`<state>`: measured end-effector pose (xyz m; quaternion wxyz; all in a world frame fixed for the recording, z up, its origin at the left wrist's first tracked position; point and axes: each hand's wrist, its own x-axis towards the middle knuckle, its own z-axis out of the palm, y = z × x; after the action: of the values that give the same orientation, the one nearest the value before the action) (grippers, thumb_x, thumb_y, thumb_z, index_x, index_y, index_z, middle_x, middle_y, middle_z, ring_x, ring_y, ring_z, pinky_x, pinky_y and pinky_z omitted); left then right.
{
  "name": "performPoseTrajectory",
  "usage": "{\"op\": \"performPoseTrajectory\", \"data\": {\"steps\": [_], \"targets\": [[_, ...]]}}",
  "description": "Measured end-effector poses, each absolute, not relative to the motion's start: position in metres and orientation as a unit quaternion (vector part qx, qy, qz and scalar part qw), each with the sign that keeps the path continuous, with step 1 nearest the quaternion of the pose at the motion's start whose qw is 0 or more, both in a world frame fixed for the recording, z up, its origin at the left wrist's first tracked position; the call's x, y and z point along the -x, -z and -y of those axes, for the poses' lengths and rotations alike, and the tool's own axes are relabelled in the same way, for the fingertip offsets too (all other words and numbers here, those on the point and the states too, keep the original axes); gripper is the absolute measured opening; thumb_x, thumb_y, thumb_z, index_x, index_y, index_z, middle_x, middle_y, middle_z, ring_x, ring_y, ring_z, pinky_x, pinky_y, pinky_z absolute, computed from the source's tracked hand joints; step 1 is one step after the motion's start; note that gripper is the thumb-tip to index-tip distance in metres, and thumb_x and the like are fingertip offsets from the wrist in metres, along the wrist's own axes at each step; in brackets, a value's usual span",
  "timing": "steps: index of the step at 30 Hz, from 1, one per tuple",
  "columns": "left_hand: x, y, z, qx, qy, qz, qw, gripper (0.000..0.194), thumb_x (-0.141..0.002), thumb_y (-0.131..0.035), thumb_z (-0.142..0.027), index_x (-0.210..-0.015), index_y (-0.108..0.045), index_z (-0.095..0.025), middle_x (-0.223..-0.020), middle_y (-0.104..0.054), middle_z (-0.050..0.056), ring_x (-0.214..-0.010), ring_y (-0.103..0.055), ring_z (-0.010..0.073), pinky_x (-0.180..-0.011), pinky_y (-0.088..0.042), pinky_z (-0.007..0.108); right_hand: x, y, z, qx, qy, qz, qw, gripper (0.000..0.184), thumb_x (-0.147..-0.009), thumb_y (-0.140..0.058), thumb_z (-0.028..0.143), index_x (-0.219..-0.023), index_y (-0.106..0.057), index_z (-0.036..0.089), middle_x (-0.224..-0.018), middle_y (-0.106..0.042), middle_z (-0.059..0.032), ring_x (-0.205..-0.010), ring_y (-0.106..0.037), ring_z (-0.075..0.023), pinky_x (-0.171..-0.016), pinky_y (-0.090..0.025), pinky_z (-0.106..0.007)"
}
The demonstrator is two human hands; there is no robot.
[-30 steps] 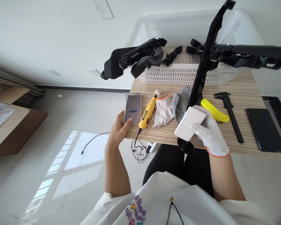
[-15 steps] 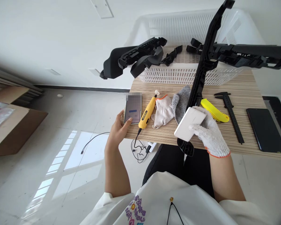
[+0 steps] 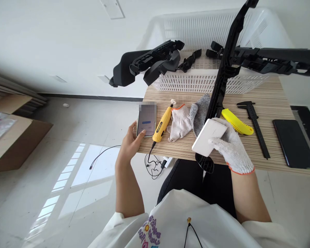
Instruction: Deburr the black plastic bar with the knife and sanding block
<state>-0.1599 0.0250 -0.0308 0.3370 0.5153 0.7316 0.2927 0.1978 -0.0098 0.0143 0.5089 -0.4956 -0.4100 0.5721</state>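
Note:
My bare left hand point(image 3: 130, 144) rests at the table's left front corner, fingers stretched out, one fingertip on the lit screen of a phone point(image 3: 146, 119) lying flat. My right hand point(image 3: 231, 144), in a white knit glove, is closed on a flat white box point(image 3: 209, 136) held tilted over the front edge. That box sits against a long black plastic part point(image 3: 222, 75) that stands steeply from my lap up past the basket. A yellow rotary tool point(image 3: 162, 124) lies beside the phone.
On the striped wooden table point(image 3: 274, 100) lie a loose white glove point(image 3: 180, 122), a grey cloth point(image 3: 200, 112), a yellow scraper point(image 3: 236, 121), a black caliper point(image 3: 257, 127) and a dark phone point(image 3: 294, 143). A white basket point(image 3: 204, 81) with black parts stands at the back. Cardboard box point(image 3: 12, 144) on the floor, left.

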Motion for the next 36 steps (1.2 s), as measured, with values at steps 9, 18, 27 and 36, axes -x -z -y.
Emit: {"op": "performPoseTrajectory", "data": {"steps": [9,18,27,36], "targets": [[0.1605,0.0314,-0.0248,-0.517,-0.289,-0.732,0.336,0.079,-0.095,-0.065,-0.064,-0.162,-0.045,-0.027,-0.146,-0.067,0.016,-0.136,-0.062,0.0403,-0.117,-0.047,0.061,-0.1972,-0.0148,0.0101,0.497,-0.573,0.409,0.508,0.059,-0.067,-0.090,0.028,-0.121,-0.066,0.034,-0.117,-0.072,-0.0015,-0.099,-0.067,-0.0207,-0.074,-0.061,-0.034],[0.1595,0.0306,-0.0256,-0.523,-0.290,-0.731,0.330,0.077,-0.095,-0.065,-0.063,-0.161,-0.047,-0.026,-0.148,-0.067,0.016,-0.140,-0.061,0.0401,-0.121,-0.045,0.060,-0.1958,-0.0145,0.0091,0.497,-0.586,0.397,0.502,0.060,-0.066,-0.090,0.027,-0.121,-0.065,0.033,-0.115,-0.072,-0.0014,-0.099,-0.068,-0.0214,-0.077,-0.061,-0.036],[0.1602,0.0308,-0.0259,-0.525,-0.287,-0.729,0.333,0.078,-0.096,-0.064,-0.061,-0.162,-0.044,-0.024,-0.149,-0.067,0.016,-0.140,-0.061,0.0403,-0.121,-0.044,0.061,-0.1972,-0.0103,0.0101,0.502,-0.584,0.413,0.486,0.059,-0.068,-0.093,0.030,-0.123,-0.069,0.034,-0.112,-0.072,-0.0009,-0.098,-0.068,-0.0214,-0.076,-0.061,-0.036],[0.1598,0.0257,-0.0246,-0.550,-0.251,-0.739,0.297,0.083,-0.098,-0.061,-0.062,-0.166,-0.039,-0.020,-0.161,-0.056,0.021,-0.148,-0.053,0.0432,-0.124,-0.041,0.064,-0.2006,-0.0062,0.0105,0.507,-0.558,0.453,0.476,0.058,-0.074,-0.089,0.035,-0.128,-0.067,0.034,-0.125,-0.071,-0.0033,-0.109,-0.068,-0.0246,-0.086,-0.062,-0.041]]}}
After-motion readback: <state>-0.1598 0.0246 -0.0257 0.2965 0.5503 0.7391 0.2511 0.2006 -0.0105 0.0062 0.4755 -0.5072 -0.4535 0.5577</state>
